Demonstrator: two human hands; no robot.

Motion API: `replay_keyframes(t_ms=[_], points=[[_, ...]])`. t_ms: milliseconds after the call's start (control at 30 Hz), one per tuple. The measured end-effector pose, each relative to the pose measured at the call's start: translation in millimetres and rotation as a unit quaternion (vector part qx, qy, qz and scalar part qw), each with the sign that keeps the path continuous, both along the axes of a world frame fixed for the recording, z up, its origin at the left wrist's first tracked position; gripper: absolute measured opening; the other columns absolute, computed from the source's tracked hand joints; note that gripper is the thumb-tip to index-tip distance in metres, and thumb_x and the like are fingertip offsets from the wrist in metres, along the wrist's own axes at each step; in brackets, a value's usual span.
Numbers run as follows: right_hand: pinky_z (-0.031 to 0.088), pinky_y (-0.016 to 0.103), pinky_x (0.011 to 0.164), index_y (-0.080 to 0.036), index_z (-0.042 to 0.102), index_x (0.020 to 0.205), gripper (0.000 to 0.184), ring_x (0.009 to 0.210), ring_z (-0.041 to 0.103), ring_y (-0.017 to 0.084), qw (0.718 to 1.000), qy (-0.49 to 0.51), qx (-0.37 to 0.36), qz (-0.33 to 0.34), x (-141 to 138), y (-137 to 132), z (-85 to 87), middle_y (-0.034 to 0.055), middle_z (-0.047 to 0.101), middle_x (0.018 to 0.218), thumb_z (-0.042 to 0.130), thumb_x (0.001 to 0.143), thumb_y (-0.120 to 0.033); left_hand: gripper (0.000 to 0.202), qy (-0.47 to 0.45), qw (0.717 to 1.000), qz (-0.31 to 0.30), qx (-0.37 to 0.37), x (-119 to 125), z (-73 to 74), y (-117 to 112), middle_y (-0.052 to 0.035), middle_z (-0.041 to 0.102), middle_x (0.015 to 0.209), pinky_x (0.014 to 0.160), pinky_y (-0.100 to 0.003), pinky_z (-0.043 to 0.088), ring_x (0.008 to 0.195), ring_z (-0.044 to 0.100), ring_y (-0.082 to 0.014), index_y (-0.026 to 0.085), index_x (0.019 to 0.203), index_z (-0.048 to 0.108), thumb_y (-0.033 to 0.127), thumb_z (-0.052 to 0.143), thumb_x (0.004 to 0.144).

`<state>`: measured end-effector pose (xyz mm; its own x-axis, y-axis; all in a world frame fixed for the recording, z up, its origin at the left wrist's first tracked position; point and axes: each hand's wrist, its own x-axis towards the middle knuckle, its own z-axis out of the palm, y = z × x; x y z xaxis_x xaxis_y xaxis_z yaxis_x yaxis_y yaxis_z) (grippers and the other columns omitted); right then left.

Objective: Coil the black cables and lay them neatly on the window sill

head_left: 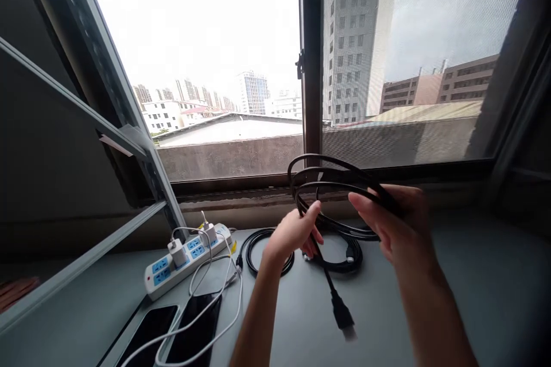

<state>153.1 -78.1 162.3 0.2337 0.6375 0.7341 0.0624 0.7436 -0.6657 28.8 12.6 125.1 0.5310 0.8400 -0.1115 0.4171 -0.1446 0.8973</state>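
A black USB cable [340,226] hangs in loose loops between my two hands, above the grey tabletop. My left hand [295,231] is closed around it near one end, and the plug [342,311] dangles below. On the other side of the loops, my right hand [398,226] grips the gathered strands between thumb and fingers. Beneath my hands lie two more coiled black cables: a left coil [253,235], partly hidden by my left hand, and a right coil [355,261] with its connector showing.
A white power strip [189,261] with two plugged-in chargers stands at the left. White charging cords [239,304] run over two dark phones [196,327]. A metal shelf frame [159,183] rises at the left, and a window [232,97] is behind the table [310,327].
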Motion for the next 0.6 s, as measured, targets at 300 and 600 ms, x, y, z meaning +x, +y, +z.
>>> replay_keyframes(t_ms=[300,600], points=[[0.013,0.023,0.034,-0.017,0.045,0.043,0.037,0.033,0.018,0.005,0.999,-0.015,0.033,-0.019,-13,9,-7.3,-0.0068,0.027,0.037,0.064,0.074,-0.024,0.045,-0.201,0.975,-0.094,0.031,3,-2.1,9,-0.0063,0.066,0.079,0.069,-0.030,0.049,0.072,0.062,-0.0188,0.019,0.077,0.065,0.055,0.040,0.083],[0.016,0.018,0.028,-0.018,0.037,0.043,0.044,0.028,0.021,0.003,0.981,0.172,-0.040,0.075,-17,37,-10.1,-0.0088,0.027,0.033,0.070,0.070,-0.027,0.034,-0.488,0.862,0.091,0.103,-8,23.7,0,0.0032,0.055,0.062,0.056,-0.022,0.047,0.055,0.059,-0.0116,0.018,0.073,0.044,0.050,0.052,0.080]])
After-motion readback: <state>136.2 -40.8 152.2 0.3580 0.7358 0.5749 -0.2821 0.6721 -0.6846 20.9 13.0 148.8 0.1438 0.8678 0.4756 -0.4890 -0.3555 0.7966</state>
